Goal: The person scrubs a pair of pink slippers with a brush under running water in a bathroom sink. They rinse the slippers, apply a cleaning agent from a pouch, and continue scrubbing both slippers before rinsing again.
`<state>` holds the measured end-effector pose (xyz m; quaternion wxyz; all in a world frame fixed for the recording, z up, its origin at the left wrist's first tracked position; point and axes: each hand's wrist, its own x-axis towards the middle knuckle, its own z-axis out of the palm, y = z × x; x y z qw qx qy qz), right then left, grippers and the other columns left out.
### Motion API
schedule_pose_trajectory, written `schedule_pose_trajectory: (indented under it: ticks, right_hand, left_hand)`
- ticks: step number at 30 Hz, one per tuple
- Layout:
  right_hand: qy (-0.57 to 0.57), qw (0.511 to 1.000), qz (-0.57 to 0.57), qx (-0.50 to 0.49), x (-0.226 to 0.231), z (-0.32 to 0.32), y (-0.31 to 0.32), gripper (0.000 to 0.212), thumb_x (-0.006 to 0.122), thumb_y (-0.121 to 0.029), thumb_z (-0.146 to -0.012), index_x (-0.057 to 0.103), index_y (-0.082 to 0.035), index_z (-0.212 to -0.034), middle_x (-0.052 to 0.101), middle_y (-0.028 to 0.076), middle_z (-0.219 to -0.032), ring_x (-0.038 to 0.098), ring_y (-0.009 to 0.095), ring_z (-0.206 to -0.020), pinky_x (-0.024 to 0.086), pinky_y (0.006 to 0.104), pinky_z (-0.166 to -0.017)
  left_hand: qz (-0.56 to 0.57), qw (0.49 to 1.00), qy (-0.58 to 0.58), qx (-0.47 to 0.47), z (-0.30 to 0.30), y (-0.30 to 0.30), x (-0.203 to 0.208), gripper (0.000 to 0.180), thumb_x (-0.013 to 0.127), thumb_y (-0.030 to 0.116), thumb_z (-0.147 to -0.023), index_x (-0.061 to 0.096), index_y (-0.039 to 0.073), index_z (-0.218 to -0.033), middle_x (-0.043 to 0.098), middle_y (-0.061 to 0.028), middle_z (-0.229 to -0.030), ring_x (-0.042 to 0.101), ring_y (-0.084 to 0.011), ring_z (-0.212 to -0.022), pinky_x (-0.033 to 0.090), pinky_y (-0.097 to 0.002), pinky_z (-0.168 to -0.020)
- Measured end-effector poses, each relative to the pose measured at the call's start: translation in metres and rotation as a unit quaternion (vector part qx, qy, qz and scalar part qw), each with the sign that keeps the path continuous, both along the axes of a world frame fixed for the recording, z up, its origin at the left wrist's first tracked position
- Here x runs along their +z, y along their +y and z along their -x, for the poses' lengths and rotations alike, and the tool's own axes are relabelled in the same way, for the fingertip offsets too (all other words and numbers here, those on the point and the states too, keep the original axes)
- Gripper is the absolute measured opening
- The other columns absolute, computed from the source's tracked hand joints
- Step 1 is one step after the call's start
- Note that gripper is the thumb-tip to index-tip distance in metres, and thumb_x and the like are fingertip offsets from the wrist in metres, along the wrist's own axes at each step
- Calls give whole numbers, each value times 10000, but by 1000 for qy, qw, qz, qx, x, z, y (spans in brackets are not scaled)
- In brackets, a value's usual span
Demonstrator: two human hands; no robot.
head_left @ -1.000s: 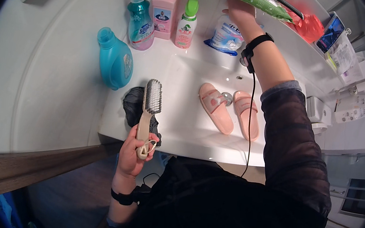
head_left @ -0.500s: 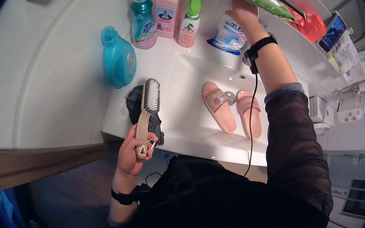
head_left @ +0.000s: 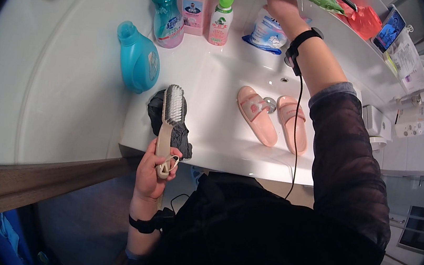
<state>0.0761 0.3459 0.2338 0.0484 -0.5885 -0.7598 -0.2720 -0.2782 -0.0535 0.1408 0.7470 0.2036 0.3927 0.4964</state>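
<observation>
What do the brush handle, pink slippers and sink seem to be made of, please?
The brush handle looks like smooth plastic, judging by its even beige surface, though wood is possible. The slippers seem matte foam or rubber, their surface barely shining. The sink appears glossy ceramic or resin, given bright reflections.

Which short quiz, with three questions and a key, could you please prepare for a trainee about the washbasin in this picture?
1. What does the person's left hand hold?
2. True or false: the right hand holds one of the pink slippers.
3. The bottle nearest the white-and-blue bag has a top of which colour: (a) teal, (b) green, (c) pink?

Key:
1. A brush, gripped by its handle, with white bristles showing.
2. False; both slippers lie in the white basin.
3. (b) green.
</observation>
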Motion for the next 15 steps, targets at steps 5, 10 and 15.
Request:
schedule_pose_trajectory:
  ticks: [5,10,15]
  right_hand:
    - [-60,997,43,-11,6,1,-6,244,664,-293,-842,687,-107,-997,698,114,-1027,666,317,-994,492,466,-842]
    - [-73,996,31,-44,10,1,-10,274,677,-306,-833,692,-94,-1005,698,112,-1022,664,314,-994,484,463,-849]
    - [-9,998,-18,-53,4,-2,-8,257,599,-218,-862,689,-102,-1073,692,116,-1066,650,292,-1043,472,453,-867]
  left_hand:
    - [-3,1000,5,3,-1,-3,-3,574,406,117,-840,352,36,-1406,583,-200,-1035,525,-175,-623,423,-272,-502]
    - [1,1000,-7,2,-1,-4,-4,594,411,98,-835,328,36,-1420,590,-201,-1031,535,-178,-627,425,-268,-505]
    - [9,1000,-6,-1,-2,-5,-2,616,401,83,-828,311,38,-1436,591,-196,-1026,527,-174,-624,421,-266,-503]
